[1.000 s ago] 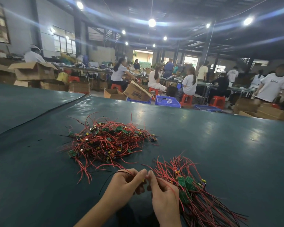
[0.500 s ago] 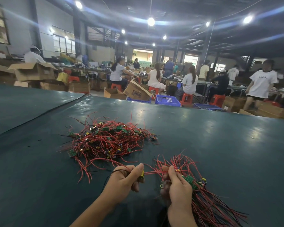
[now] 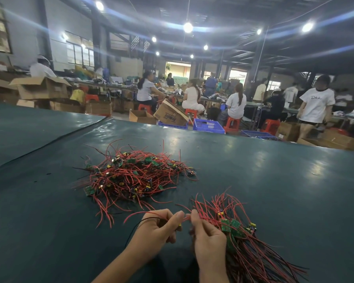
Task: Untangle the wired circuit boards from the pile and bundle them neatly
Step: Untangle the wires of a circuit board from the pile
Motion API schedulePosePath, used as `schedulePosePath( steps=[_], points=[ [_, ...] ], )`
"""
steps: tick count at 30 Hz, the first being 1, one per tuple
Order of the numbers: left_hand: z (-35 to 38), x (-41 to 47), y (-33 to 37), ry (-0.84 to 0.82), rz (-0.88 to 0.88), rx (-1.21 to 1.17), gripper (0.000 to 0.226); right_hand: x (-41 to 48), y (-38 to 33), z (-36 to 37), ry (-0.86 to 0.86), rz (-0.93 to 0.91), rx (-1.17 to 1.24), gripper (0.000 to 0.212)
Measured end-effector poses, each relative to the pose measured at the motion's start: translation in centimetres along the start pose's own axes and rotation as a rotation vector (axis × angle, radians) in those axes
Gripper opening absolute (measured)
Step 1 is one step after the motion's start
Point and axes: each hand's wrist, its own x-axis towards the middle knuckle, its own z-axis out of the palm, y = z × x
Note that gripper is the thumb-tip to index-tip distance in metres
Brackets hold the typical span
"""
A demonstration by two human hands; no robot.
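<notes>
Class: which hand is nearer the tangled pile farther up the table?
Left. The left hand, pinching a red wire, sits just this side of the tangled pile; the right hand is farther right, gripping the bundle.

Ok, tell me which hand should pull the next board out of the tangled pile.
Left, probably. The left hand lies nearer the tangled pile, ahead and leftward, and pinches only one wired board; the right hand grips the sorted bundle on its far side.
</notes>
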Motion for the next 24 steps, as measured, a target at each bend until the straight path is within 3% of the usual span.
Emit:
schedulePosePath(
  steps=[3,7,15,19,24],
  points=[
    [0.0,-0.1,-0.4,-0.023,0.000,0.016,0.041,-0.8,0.1,0.7,-0.111,-0.107,-0.081,0.036],
    [-0.1,-0.1,-0.3,-0.023,-0.012,0.043,0.042,-0.5,0.2,0.4,-0.085,-0.146,-0.181,0.040],
    [0.0,-0.2,1.3,-0.100,-0.007,-0.031,0.038,2.3,-0.6,-2.3,0.187,0.132,0.249,0.034],
    [-0.4,-0.1,1.5,-0.065,-0.026,-0.052,0.042,2.6,-0.9,-2.8,0.237,0.099,0.331,0.039],
    [-0.8,0.2,1.4,0.108,-0.252,-0.187,0.046,1.6,-1.4,-2.1,0.167,0.026,0.369,0.036]
  ],
)
